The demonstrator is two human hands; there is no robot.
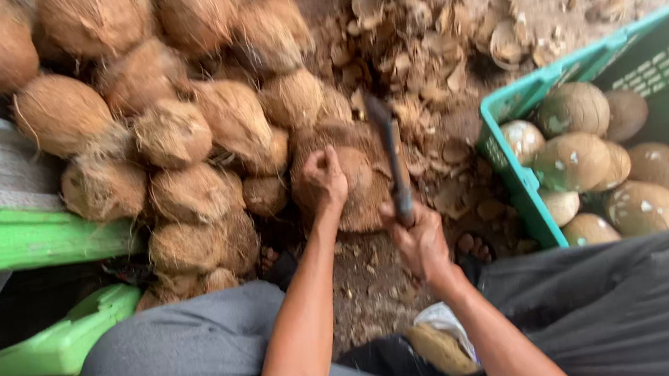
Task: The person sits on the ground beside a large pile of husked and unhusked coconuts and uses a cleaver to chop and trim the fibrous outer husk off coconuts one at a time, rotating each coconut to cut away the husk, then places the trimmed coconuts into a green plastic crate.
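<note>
Coconut [355, 181], likely heavy, hard and hairy, is gripped on top by left hand [325, 182] while right hand [420, 241] clenches a knife [391, 156].

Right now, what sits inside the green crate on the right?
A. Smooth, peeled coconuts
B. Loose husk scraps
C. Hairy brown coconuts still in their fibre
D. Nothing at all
A: the green crate holds smooth, pale-brown peeled coconuts, while the hairy coconuts are piled on the ground to the left and the husk scraps lie outside the crate.
</note>
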